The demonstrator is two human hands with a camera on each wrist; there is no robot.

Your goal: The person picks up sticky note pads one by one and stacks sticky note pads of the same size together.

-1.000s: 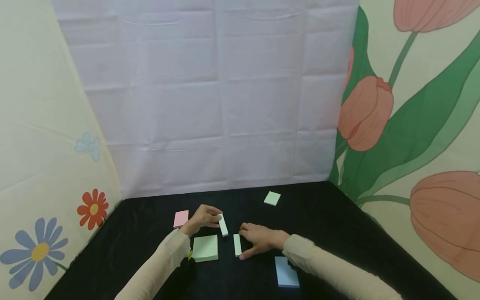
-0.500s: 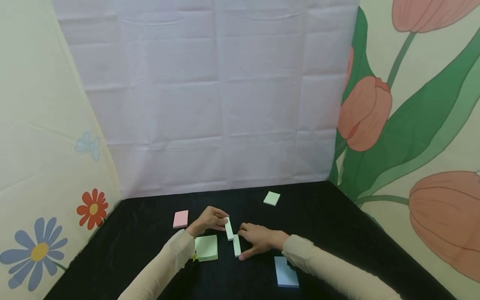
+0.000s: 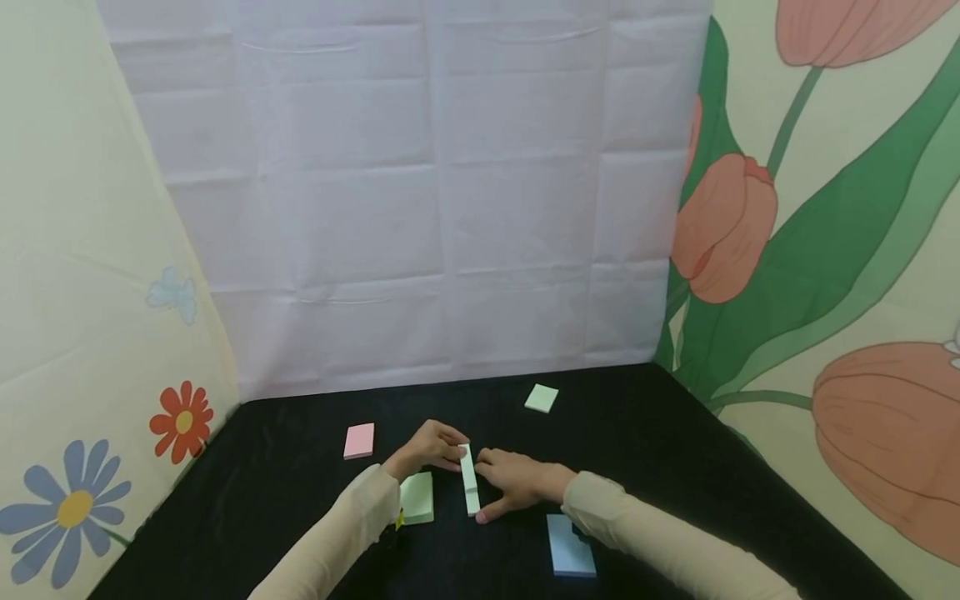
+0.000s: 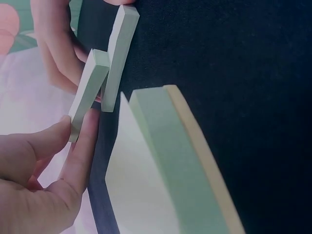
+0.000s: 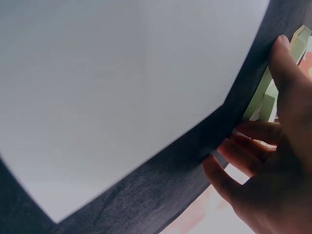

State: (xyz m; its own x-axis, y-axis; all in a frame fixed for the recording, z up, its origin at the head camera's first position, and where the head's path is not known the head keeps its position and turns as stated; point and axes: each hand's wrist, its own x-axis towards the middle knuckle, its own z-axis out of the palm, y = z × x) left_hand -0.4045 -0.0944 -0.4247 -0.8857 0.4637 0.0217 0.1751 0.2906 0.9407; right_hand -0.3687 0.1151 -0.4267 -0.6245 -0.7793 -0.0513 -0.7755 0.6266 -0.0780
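Observation:
My left hand [image 3: 429, 446] pinches a narrow pale green sticky note pad [image 3: 468, 468] at its far end, between thumb and fingertips. Just beneath it, a second narrow pad [image 3: 472, 503] lies on the black cloth; the upper pad covers most of it in the head view. From the left wrist side, the held pad [image 4: 89, 80] tilts beside and partly over the lower pad [image 4: 120, 53]. My right hand [image 3: 517, 482] holds the lower pad lengthwise, thumb at the near end and fingers at the far end. A larger green sticky note pad [image 3: 420, 498] sits under my left wrist.
A pink pad [image 3: 358, 440] lies at the left, a small green square pad [image 3: 542, 398] at the back right. Beside my right sleeve is a blue pad [image 3: 571, 546]. A white cloth [image 3: 450, 208] hangs behind the black table [image 3: 292, 483].
My left hand has carried its narrow pad right and toward me, from beside the other narrow pad to over it. The right hand has stayed in place.

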